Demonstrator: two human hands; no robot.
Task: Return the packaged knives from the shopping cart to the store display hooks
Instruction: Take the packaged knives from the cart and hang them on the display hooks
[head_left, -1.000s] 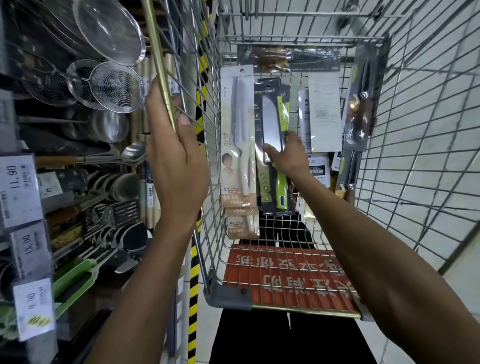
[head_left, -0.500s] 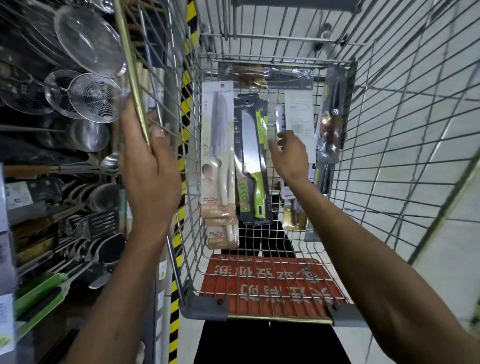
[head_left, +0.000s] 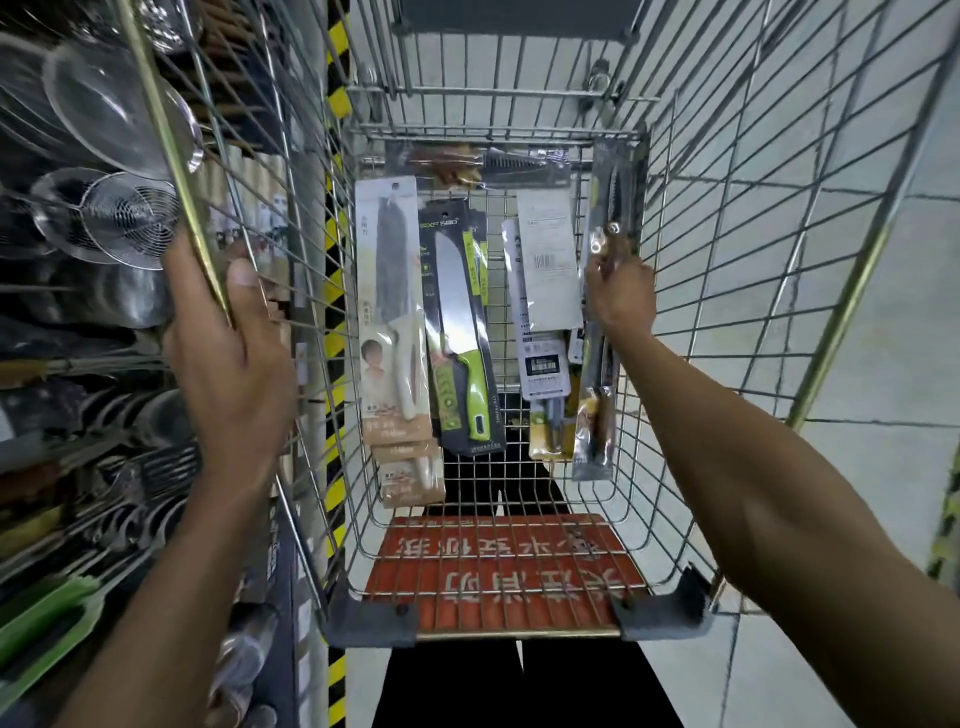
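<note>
Several packaged knives (head_left: 457, 332) are seen in the shopping cart (head_left: 493, 130), its left rim gripped by the left hand (head_left: 228, 364), as a clear-sleeved knife (head_left: 597, 405) against its right wall is apparently clasped by the right hand (head_left: 621, 299), a careful lift-out being judged the next need.

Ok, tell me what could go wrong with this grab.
The right hand grips a clear knife pack against the cart's wire wall; its edges may snag the mesh when lifted. The white pack close beside it could get dragged over.
</note>
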